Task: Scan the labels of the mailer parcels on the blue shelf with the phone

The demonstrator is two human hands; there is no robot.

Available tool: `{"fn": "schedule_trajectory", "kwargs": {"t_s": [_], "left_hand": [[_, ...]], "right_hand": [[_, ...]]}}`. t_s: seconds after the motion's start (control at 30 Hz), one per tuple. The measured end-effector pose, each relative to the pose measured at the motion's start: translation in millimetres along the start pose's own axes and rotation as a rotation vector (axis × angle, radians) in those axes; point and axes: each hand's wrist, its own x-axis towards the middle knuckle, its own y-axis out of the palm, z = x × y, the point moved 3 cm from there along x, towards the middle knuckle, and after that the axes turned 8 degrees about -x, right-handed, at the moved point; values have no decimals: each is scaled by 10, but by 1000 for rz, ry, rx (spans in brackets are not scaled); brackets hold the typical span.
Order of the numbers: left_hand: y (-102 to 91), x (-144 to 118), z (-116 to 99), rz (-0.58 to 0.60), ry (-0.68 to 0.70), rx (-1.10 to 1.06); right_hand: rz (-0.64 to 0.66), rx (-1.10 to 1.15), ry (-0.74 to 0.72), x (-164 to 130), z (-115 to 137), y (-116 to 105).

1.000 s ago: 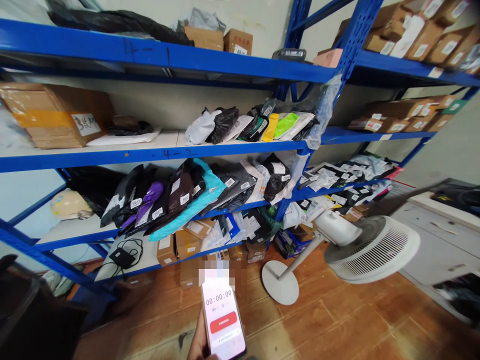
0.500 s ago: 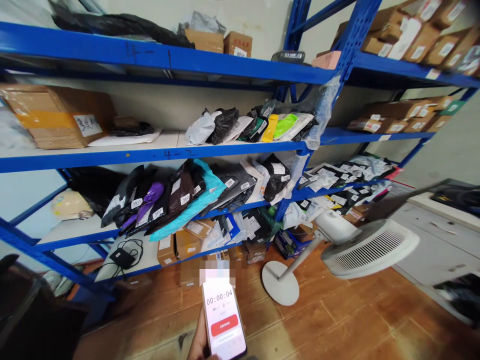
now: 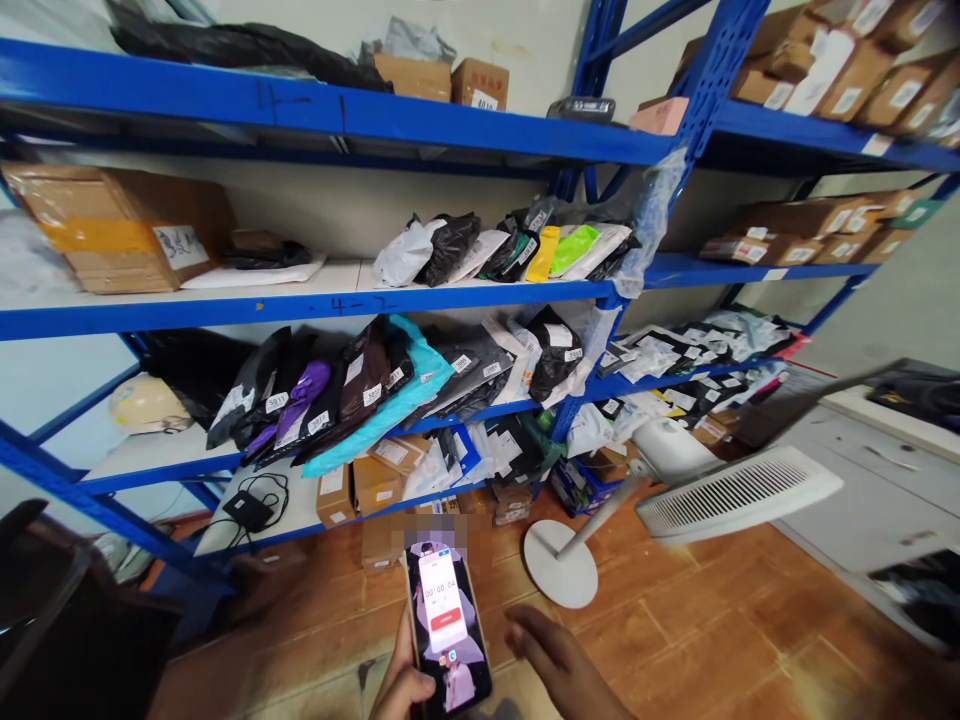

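Observation:
A smartphone (image 3: 466,655) stands upright at the bottom middle, its lit screen facing me. On the screen, a small white timer window reading 00:00:04 with a red button sits over a purplish picture. My left hand (image 3: 401,680) is closed round the phone's left side and lower edge, with the thumb at its lower left corner. Just right of the phone, apart from it, is my right hand (image 3: 559,665). Its fingers are stretched toward the phone, slightly blurred, and hold nothing.
Blue shelving (image 3: 465,298) spans the view, loaded with labelled parcel bags (image 3: 375,390) and cardboard boxes (image 3: 142,230). A white pedestal fan (image 3: 739,490) stands on the wooden floor at right, beside a white drawer cabinet (image 3: 862,470). A dark object (image 3: 82,640) fills the lower left corner.
My right hand has come into view beside the phone. The timer page, which filled the screen, has shrunk to a small window. The view has shifted slightly.

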Motion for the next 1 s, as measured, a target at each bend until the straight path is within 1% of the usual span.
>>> {"fn": "schedule_trajectory", "kwargs": {"t_s": [0.07,0.13,0.2,0.27,0.43,0.53,0.67,0.73,0.9,1.0], "left_hand": [[-47,6,31,-22,-17,7],[-68,3,51,-60,-33,13],[-68,1,56,-89,-32,11],[-54,2,51,-98,-14,2],[-30,6,25,-96,31,34],[-30,6,30,-99,10,15],[-34,20,30,-61,48,-4],[-62,25,36,-62,43,-1],[-174,25,50,-121,-4,51],[-172,25,39,-117,11,51]], "right_hand": [[69,24,-44,143,138,195],[94,98,-102,221,286,406],[69,152,-93,255,369,569],[38,177,-65,269,381,660],[-13,230,-16,301,289,680],[-9,249,-17,321,269,703],[1,210,-33,320,244,750],[0,192,-31,311,224,762],[-10,205,-31,300,237,755],[2,237,-26,292,257,733]]}}
